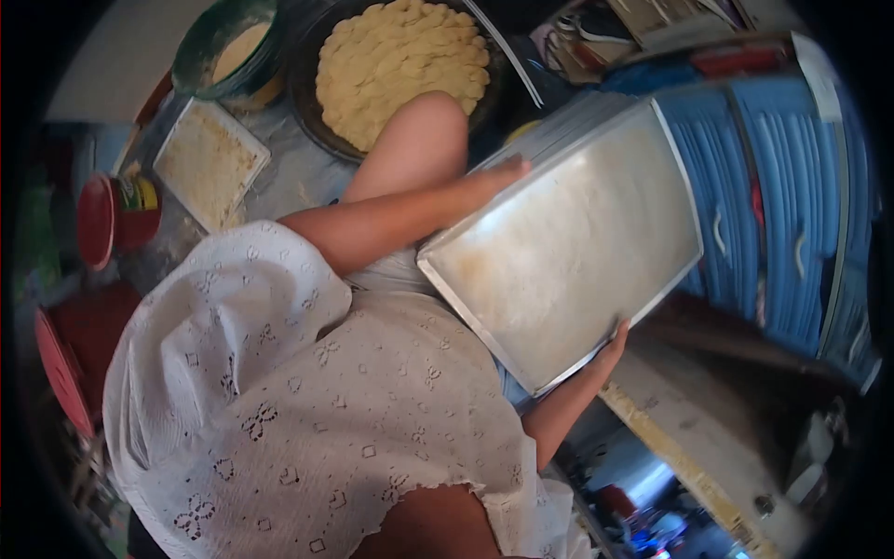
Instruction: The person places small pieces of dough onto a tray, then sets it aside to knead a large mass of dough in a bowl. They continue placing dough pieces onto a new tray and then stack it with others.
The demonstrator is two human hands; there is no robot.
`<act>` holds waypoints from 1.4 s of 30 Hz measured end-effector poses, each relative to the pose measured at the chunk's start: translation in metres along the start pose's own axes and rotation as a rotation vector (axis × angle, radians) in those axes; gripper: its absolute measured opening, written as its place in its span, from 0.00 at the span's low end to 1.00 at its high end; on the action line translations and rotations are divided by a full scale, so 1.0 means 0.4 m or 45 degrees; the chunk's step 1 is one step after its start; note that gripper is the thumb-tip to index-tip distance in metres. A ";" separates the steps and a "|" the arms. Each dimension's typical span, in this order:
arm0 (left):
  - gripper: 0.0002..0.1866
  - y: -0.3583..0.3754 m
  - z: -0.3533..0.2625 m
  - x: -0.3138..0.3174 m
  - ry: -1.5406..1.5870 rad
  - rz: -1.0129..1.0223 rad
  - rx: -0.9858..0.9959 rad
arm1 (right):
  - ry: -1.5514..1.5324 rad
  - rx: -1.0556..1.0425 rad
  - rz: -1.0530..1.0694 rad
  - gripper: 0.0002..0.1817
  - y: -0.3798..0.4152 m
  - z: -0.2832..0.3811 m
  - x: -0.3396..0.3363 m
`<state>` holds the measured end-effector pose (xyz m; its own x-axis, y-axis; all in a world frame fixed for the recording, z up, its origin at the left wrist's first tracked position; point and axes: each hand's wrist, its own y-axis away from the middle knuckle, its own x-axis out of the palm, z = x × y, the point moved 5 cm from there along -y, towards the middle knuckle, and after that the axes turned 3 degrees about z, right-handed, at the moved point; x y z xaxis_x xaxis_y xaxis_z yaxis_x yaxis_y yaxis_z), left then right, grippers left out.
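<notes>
A large rectangular metal tray (568,252) is tilted between my two hands, its shiny flat face toward the camera. My left hand (494,184) grips its upper left edge, where several stacked edges show behind the face. At the lower right edge, my right hand (612,352) holds the rim, with the thumb side showing and the other fingers hidden beneath. Beyond my knee, a wide dark round pan (305,88) holds a heap of flattened yellowish dough pieces (400,70).
A green bowl (191,56) and a floury board (209,158) are at the upper left. Red containers (96,222) stand farther left. Blue ribbed drawers (801,186) rise at the right, above a worn wooden ledge (689,456).
</notes>
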<state>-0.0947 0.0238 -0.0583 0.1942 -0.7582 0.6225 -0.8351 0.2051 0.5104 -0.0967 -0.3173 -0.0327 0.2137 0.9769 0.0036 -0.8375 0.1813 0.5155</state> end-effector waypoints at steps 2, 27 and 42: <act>0.47 -0.035 0.008 -0.021 -0.549 -0.001 0.359 | 0.084 -0.009 0.028 0.38 -0.012 0.001 -0.006; 0.29 -0.028 -0.033 0.005 -0.907 0.175 0.682 | 1.699 -1.283 -0.040 0.38 -0.011 0.252 0.336; 0.21 -0.102 -0.137 -0.016 -0.858 0.066 0.762 | 2.033 -1.179 -0.101 0.41 -0.126 0.192 0.526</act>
<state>-0.0335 0.0542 -0.0504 -0.0363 -0.9975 0.0599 -0.9992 0.0352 -0.0202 0.0289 -0.1298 0.0079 0.1020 0.0293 -0.9944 -0.9428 -0.3159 -0.1060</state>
